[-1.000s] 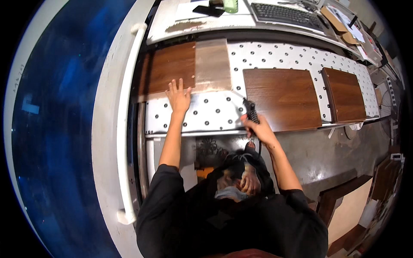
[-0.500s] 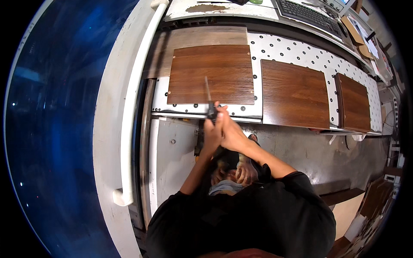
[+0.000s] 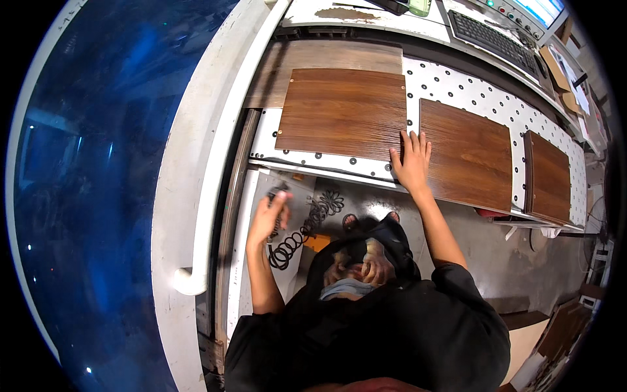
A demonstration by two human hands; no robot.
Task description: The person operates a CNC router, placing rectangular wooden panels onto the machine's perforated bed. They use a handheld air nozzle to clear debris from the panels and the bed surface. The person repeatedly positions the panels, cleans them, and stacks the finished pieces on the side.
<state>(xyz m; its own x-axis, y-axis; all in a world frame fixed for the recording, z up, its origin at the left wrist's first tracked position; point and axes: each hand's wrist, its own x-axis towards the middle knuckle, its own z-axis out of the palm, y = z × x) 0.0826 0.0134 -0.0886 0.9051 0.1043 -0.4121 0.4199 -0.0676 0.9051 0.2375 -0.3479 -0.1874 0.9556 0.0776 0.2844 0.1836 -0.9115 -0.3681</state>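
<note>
My left hand (image 3: pixel 264 219), beside the white machine panel, is wrapped round a black air blow gun (image 3: pixel 279 191); motion blurs both. A black coiled hose (image 3: pixel 282 256) hangs near it in loops. My right hand (image 3: pixel 411 166) lies with fingers spread over the gap between two dark brown wood-grain boards. Its fingertips are at the right edge of the left board (image 3: pixel 346 111) and the left edge of the middle board (image 3: pixel 467 157). Small round fittings show near corners of the left board.
A white table with black round studs (image 3: pixel 450 85) carries the boards. More brown boards (image 3: pixel 548 179) are stacked at the right. A white rail (image 3: pixel 225 137) runs along the left side. Behind the table are a keyboard (image 3: pixel 493 40) and a screen (image 3: pixel 539 12). An orange object (image 3: pixel 317 242) is below.
My hands have parted. The left has carried the blow gun from over the left board down and left, while the right has moved onto the boards. The view has shifted slightly.
</note>
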